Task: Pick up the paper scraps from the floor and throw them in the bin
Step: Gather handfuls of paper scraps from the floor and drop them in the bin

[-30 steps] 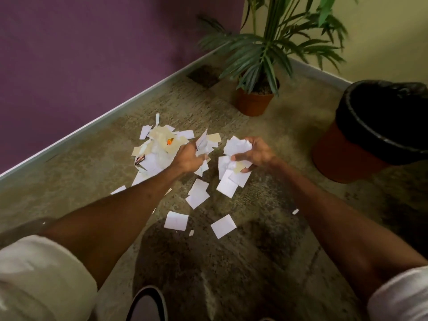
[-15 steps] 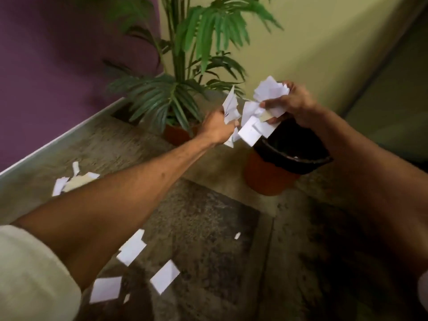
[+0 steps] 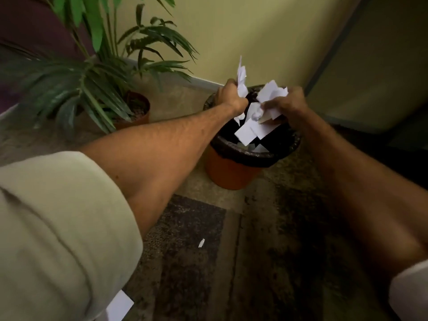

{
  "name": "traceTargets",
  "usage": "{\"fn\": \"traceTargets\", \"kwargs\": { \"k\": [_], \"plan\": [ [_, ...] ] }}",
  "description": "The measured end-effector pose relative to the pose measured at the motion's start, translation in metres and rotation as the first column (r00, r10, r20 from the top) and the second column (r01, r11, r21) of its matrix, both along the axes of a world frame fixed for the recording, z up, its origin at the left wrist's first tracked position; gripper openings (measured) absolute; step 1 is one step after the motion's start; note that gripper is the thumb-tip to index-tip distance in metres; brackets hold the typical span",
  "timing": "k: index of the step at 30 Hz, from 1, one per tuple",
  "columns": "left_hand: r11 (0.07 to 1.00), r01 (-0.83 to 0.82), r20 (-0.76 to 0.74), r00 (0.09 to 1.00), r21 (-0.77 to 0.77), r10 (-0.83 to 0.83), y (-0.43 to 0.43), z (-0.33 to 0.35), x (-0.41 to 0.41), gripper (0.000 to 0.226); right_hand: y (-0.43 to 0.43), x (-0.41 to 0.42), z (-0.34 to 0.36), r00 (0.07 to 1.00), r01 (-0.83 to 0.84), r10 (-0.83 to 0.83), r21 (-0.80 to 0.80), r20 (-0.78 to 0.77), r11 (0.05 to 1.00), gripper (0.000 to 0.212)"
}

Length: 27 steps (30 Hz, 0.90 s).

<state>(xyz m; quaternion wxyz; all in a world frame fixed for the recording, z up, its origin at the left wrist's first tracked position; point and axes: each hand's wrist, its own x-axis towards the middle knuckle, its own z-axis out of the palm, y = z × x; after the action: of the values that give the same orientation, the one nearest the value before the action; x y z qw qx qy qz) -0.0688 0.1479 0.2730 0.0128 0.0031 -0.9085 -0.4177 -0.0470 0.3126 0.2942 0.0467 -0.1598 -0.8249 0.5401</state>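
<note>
Both hands are over the orange bin (image 3: 228, 173) with its black liner. My left hand (image 3: 229, 96) grips a crumpled bunch of white paper scraps (image 3: 241, 76) that sticks up out of the fist. My right hand (image 3: 286, 104) holds a larger bundle of white scraps (image 3: 254, 127), which hangs down into the bin's mouth. More white scraps (image 3: 258, 148) lie inside the bin. On the floor, a small scrap (image 3: 201, 243) lies near the dark mat, and a bigger white piece (image 3: 120, 306) shows at the bottom edge by my left sleeve.
A potted palm (image 3: 135, 110) in an orange pot stands left of the bin against the wall corner. A yellow wall with a pale skirting runs behind the bin. A dark mat (image 3: 187, 239) covers the floor in front. A dark object lies at the right.
Both hands lifted scraps off the floor pile, swung right and came down over the bin. The right hand's bundle now hangs into the bin's mouth.
</note>
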Motion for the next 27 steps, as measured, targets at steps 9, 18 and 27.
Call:
{"fn": "traceTargets", "kwargs": {
  "k": [9, 18, 27],
  "plan": [
    [0.966, 0.233, 0.126, 0.968, -0.114, -0.218, 0.011, -0.031, 0.001, 0.098, -0.004, -0.013, -0.017, 0.985, 0.041, -0.047, 0.039, 0.163, 0.998, 0.044],
    [0.927, 0.312, -0.13, 0.931, -0.208, -0.342, -0.025, -0.019, 0.038, 0.079, -0.04, -0.003, 0.005, 0.997, 0.071, -0.067, 0.152, -0.031, 0.986, 0.006],
    [0.87, 0.198, -0.394, 0.831, -0.452, -0.393, -0.173, -0.04, 0.138, 0.045, -0.164, 0.048, -0.004, 0.967, -0.208, 0.171, -0.2, -0.189, 0.957, 0.022]
  ]
}}
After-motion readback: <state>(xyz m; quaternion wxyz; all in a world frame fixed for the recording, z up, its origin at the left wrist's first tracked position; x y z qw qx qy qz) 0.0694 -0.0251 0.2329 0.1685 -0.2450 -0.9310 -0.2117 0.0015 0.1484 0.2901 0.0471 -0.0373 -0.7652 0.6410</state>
